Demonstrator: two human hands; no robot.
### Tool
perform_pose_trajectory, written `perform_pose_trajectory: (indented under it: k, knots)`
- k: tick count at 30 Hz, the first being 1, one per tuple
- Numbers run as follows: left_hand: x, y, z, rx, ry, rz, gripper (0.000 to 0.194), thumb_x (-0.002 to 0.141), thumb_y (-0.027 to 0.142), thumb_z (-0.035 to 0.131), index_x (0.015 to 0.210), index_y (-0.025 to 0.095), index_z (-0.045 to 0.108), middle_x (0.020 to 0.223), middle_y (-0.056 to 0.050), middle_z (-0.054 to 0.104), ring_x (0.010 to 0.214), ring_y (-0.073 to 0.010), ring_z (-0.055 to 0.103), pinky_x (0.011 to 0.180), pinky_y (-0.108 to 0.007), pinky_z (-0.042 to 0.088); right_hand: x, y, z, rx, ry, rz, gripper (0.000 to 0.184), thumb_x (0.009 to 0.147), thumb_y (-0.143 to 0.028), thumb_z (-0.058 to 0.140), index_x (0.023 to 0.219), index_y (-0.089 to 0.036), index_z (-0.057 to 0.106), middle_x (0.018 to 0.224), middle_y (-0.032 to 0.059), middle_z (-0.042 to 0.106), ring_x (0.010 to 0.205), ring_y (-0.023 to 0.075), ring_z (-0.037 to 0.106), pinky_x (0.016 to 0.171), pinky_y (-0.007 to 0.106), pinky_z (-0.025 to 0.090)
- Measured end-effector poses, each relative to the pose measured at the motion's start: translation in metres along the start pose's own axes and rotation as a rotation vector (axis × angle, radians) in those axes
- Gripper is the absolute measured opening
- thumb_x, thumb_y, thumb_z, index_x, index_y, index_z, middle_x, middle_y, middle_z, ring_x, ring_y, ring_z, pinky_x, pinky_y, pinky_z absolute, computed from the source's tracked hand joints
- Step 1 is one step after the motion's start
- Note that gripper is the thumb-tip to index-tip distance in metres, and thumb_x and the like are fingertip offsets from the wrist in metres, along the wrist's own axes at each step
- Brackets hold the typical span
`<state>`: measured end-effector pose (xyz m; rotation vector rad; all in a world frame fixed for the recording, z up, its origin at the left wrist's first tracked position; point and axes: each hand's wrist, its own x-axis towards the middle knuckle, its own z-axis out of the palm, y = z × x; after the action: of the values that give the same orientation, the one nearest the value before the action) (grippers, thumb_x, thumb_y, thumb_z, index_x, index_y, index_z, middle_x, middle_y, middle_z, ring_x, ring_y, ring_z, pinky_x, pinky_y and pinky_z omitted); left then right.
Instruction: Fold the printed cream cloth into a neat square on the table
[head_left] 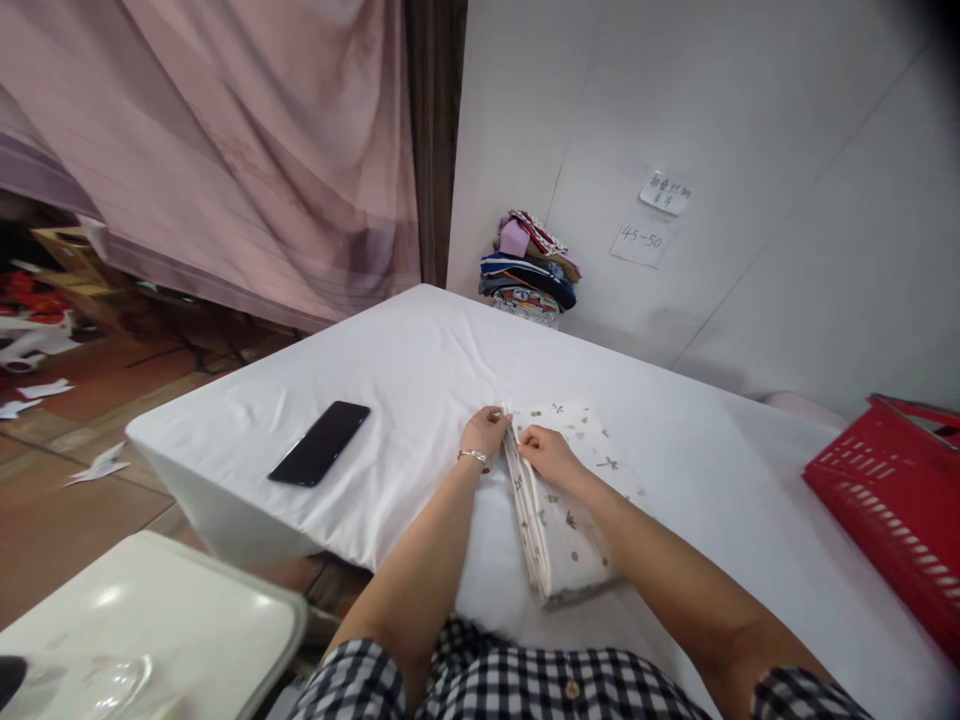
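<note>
A folded white cloth (562,540) with small printed plants and leaves lies in layers on the white-covered table (420,350) in front of me. At its far left corner, my left hand (486,432) pinches the edge of the layers between thumb and fingers; a bracelet circles that wrist. My right hand (551,455) rests on the cloth close beside it, fingers curled and pinching the same left edge a little nearer to me. My right forearm covers part of the cloth's right side.
A black phone (321,444) lies left on the table. Folded clothes (529,265) are stacked beyond the far edge by the wall. At right stands a red plastic basket (885,500). A white stool-like surface (172,610) is at lower left, with a pink curtain (300,150) behind.
</note>
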<state>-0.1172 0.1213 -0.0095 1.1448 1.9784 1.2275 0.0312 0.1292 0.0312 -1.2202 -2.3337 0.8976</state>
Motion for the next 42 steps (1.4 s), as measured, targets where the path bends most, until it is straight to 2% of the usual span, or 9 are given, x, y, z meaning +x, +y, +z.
perform_pose_trajectory:
  k: [4,8,13,16,21,26,30,36,42]
  knots:
    - [0.001,0.000,0.000,0.010,0.028,0.004,0.027,0.075,0.036,0.055,0.096,0.021,0.062,0.084,-0.002,0.066,0.076,-0.0128,0.059,0.069,-0.022,0.043,-0.001,-0.001,0.006,-0.078,0.017,0.010,0.005,0.071,-0.020,0.051,0.067,-0.020,0.055,0.056,-0.0047,0.054,0.053,0.0106,0.048,0.051,0.019,0.030]
    - [-0.001,0.004,-0.002,0.037,0.075,-0.005,0.022,0.074,0.036,0.055,0.084,0.019,0.063,0.079,-0.002,0.065,0.072,-0.0127,0.058,0.067,-0.022,0.042,-0.004,-0.004,0.009,-0.214,0.043,0.049,0.008,0.075,-0.028,0.052,0.073,-0.021,0.055,0.061,-0.0023,0.057,0.056,0.0122,0.049,0.052,0.021,0.028]
    - [-0.004,0.008,-0.005,0.054,-0.012,0.037,0.024,0.075,0.041,0.052,0.071,0.019,0.061,0.068,0.000,0.063,0.063,-0.0114,0.055,0.059,-0.021,0.039,-0.005,-0.008,0.012,-0.377,0.034,0.056,0.011,0.073,-0.030,0.056,0.079,-0.021,0.055,0.067,0.0011,0.059,0.062,0.0149,0.051,0.054,0.023,0.025]
    - [-0.007,0.012,-0.007,0.079,-0.058,0.045,0.027,0.075,0.044,0.052,0.068,0.019,0.060,0.065,0.001,0.061,0.060,-0.0115,0.054,0.056,-0.022,0.037,-0.006,-0.007,0.011,-0.338,0.021,0.037,0.005,0.074,-0.024,0.053,0.076,-0.021,0.055,0.066,0.0007,0.059,0.063,0.0143,0.051,0.055,0.023,0.026]
    - [-0.011,0.020,-0.008,0.080,-0.097,0.044,0.033,0.072,0.052,0.053,0.067,0.019,0.059,0.061,0.001,0.058,0.058,-0.0118,0.052,0.054,-0.022,0.036,-0.007,-0.003,0.010,-0.118,0.023,0.002,0.005,0.075,-0.022,0.050,0.073,-0.021,0.055,0.060,-0.0033,0.057,0.056,0.0121,0.049,0.054,0.021,0.030]
    - [-0.009,0.017,-0.006,0.148,-0.096,0.036,0.022,0.073,0.038,0.054,0.064,0.019,0.058,0.059,0.002,0.058,0.056,-0.0109,0.051,0.054,-0.021,0.035,-0.012,-0.008,0.013,-0.129,0.009,-0.011,0.008,0.076,-0.028,0.054,0.075,-0.021,0.056,0.057,-0.0038,0.055,0.054,0.0112,0.047,0.052,0.022,0.030]
    - [-0.007,0.015,-0.005,0.190,-0.090,0.047,0.022,0.075,0.035,0.051,0.063,0.018,0.057,0.060,0.001,0.059,0.058,-0.0112,0.052,0.055,-0.021,0.035,-0.034,-0.018,0.018,-0.213,-0.003,-0.125,0.010,0.077,-0.025,0.054,0.084,-0.020,0.058,0.062,-0.0028,0.056,0.058,0.0121,0.049,0.056,0.023,0.032]
    - [-0.009,0.011,0.001,0.276,-0.029,0.082,0.024,0.077,0.036,0.049,0.063,0.019,0.056,0.062,-0.001,0.060,0.061,-0.0125,0.053,0.056,-0.021,0.034,-0.095,-0.025,0.029,-0.273,-0.054,-0.382,0.012,0.081,-0.020,0.047,0.086,-0.021,0.058,0.073,0.0007,0.060,0.070,0.0147,0.052,0.067,0.025,0.038]
    - [-0.010,0.009,0.004,0.290,0.004,0.093,0.025,0.078,0.037,0.047,0.065,0.019,0.058,0.066,-0.001,0.062,0.064,-0.0134,0.055,0.058,-0.022,0.036,-0.141,-0.030,0.027,-0.095,-0.090,-0.526,0.017,0.082,-0.020,0.044,0.088,-0.019,0.060,0.068,0.0009,0.060,0.065,0.0130,0.053,0.066,0.025,0.043]
